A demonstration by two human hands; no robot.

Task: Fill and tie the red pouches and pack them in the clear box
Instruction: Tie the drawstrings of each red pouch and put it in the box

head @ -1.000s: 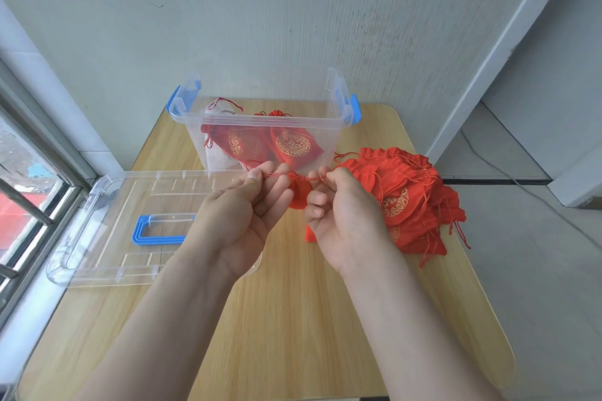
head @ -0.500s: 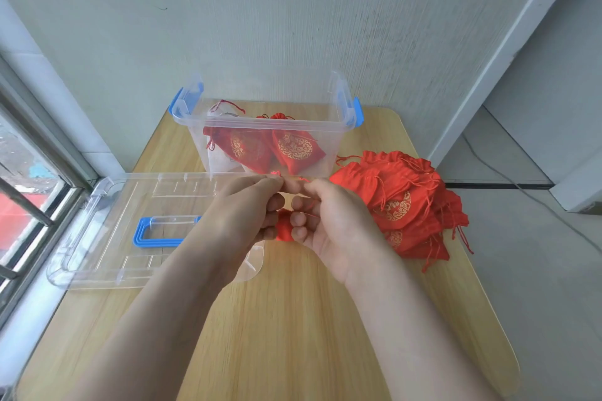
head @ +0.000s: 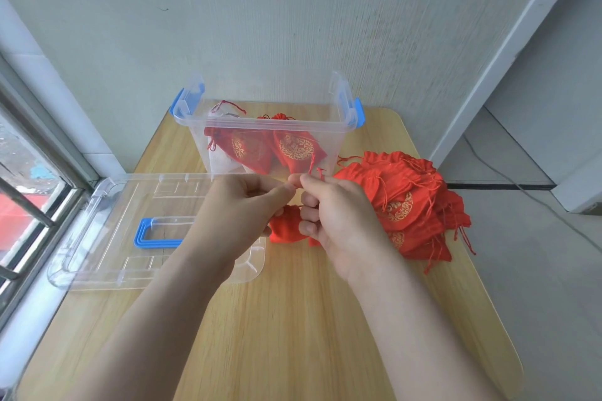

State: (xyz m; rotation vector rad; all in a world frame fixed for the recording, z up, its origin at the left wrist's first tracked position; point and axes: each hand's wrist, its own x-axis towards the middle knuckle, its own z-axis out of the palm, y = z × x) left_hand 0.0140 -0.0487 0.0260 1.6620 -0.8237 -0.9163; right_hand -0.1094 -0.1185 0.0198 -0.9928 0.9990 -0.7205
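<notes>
A small red pouch (head: 286, 227) hangs between my hands just above the wooden table (head: 293, 319). My left hand (head: 237, 215) and my right hand (head: 338, 215) meet fingertip to fingertip above it, each pinching the pouch's thin red drawstring (head: 317, 171), whose loose ends stick up. Behind them stands the clear box (head: 338, 133) with blue latches; inside lie two or three red pouches (head: 294, 146) with gold emblems. A heap of several flat red pouches (head: 407, 205) lies to the right of my right hand.
The box's clear lid (head: 107, 238) with a blue handle lies flat on the table's left side, partly under my left forearm. A window with bars (head: 29, 205) runs along the left edge. The wall stands close behind the box. The floor drops off at right.
My hands were apart with the string stretched between them; they have come together, fingertips touching. The pouch now hangs lower beneath them, and the string ends poke up.
</notes>
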